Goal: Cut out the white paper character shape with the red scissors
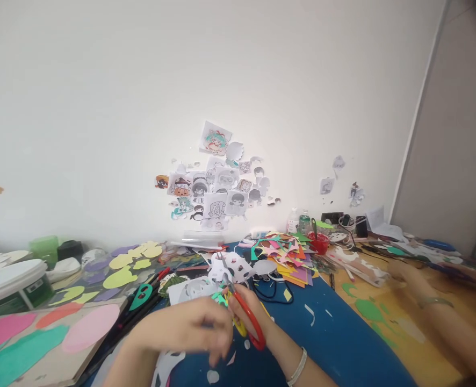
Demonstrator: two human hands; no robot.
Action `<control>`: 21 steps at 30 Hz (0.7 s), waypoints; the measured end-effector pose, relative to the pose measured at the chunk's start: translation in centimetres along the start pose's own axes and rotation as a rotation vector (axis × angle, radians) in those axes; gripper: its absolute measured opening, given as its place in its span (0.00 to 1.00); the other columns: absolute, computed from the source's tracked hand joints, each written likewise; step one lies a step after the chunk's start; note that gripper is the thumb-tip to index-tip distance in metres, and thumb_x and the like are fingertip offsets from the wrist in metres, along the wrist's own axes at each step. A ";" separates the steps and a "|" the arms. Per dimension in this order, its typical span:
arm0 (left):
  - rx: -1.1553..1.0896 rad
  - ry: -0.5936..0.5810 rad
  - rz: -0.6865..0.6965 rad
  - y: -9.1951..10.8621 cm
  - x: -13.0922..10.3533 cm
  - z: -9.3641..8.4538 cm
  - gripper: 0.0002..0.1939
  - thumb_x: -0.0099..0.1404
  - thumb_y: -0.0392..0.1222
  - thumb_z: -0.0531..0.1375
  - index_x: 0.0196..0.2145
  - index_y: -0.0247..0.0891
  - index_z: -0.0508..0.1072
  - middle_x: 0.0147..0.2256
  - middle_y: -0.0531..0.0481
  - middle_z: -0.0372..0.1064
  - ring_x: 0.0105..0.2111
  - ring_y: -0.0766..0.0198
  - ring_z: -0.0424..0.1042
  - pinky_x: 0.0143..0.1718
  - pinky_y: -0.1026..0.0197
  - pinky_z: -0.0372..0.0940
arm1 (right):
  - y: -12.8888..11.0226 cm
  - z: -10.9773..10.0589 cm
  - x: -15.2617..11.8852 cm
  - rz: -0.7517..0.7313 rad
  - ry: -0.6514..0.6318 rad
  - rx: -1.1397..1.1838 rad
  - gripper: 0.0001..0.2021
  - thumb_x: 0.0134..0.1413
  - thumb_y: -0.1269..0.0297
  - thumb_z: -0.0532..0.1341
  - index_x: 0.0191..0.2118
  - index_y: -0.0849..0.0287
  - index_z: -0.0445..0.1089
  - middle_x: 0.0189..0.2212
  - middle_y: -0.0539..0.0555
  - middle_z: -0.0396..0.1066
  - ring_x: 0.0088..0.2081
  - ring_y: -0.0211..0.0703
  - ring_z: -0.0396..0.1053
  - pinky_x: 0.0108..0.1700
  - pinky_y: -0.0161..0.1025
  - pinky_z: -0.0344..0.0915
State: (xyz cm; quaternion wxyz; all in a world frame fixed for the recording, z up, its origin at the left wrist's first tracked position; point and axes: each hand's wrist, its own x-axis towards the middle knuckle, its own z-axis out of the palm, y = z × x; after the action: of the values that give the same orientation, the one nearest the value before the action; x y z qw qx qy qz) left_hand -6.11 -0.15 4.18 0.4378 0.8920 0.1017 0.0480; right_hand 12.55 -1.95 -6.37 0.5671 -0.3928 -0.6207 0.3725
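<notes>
One blue table surface (326,328) underneath; above, left hand (206,327) with bent fingers, impossible to tell if holding something; just beside, right hand (257,305), firmly grasping scissors (251,313), with red loop nearer to the body and blades beyond the fingers.

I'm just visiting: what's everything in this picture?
Scissors: one, red-handled, bottom centre
White paper cutouts: several, white, centre
Paper pile: one, multicoloured, right of centre
Drawings: many, mostly black-and-white, on wall
Bowl: one, red, right of pile
Bottles: two, whitish and greenish, near wall
Tub: one, white and green, left
Flat shapes: many, various colours, left
Tabletop: one, blue, centre
Rest: too blurred to tell
Co-worker's forearm: at least one, blurred, right
Left hand: one, bare, lower centre
Right hand: one, bare, holding scissors
</notes>
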 end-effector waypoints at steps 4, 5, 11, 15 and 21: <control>-0.261 0.193 -0.137 -2.8 2.3 -0.2 0.26 0.62 0.62 0.48 0.20 0.36 0.63 0.16 0.56 0.55 0.18 0.69 0.58 0.25 0.64 0.57 | -0.4 -0.1 -0.1 0.014 0.008 -0.007 0.31 0.48 0.37 0.55 0.42 0.63 0.66 0.17 0.45 0.57 0.16 0.30 0.53 0.18 0.29 0.52; -0.315 0.219 -0.154 -3.3 2.7 -0.2 0.27 0.62 0.62 0.48 0.19 0.37 0.61 0.15 0.57 0.53 0.17 0.70 0.57 0.24 0.65 0.55 | -0.4 -0.1 -0.1 0.021 0.008 -0.001 0.31 0.48 0.36 0.55 0.42 0.63 0.66 0.17 0.45 0.57 0.16 0.30 0.52 0.17 0.29 0.51; -0.419 0.400 -0.185 -3.6 4.4 1.3 0.27 0.60 0.63 0.49 0.17 0.37 0.58 0.14 0.59 0.50 0.16 0.70 0.54 0.22 0.65 0.50 | 0.0 -0.2 0.0 -0.031 0.003 -0.046 0.27 0.51 0.39 0.55 0.37 0.63 0.66 0.16 0.45 0.57 0.16 0.31 0.53 0.18 0.30 0.51; -0.438 0.594 -0.187 -3.6 5.3 1.7 0.27 0.60 0.62 0.49 0.16 0.38 0.56 0.14 0.59 0.48 0.15 0.70 0.52 0.21 0.65 0.48 | 0.4 -0.4 -0.1 0.008 0.001 -0.068 0.25 0.52 0.40 0.54 0.36 0.61 0.64 0.18 0.45 0.57 0.16 0.31 0.53 0.18 0.30 0.52; -0.372 0.783 -0.213 -4.4 5.6 1.4 0.26 0.60 0.62 0.48 0.16 0.40 0.55 0.13 0.58 0.50 0.16 0.69 0.52 0.22 0.64 0.50 | 0.2 -0.7 -0.2 0.014 -0.001 -0.161 0.26 0.54 0.41 0.53 0.41 0.62 0.65 0.19 0.46 0.57 0.18 0.32 0.54 0.20 0.31 0.54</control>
State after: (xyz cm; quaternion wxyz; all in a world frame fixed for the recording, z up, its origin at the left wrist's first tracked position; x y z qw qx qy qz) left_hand -0.96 2.61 -0.18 0.5220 0.6972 0.3406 0.3541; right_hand 13.24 -2.09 -6.56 0.5308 -0.4411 -0.6463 0.3257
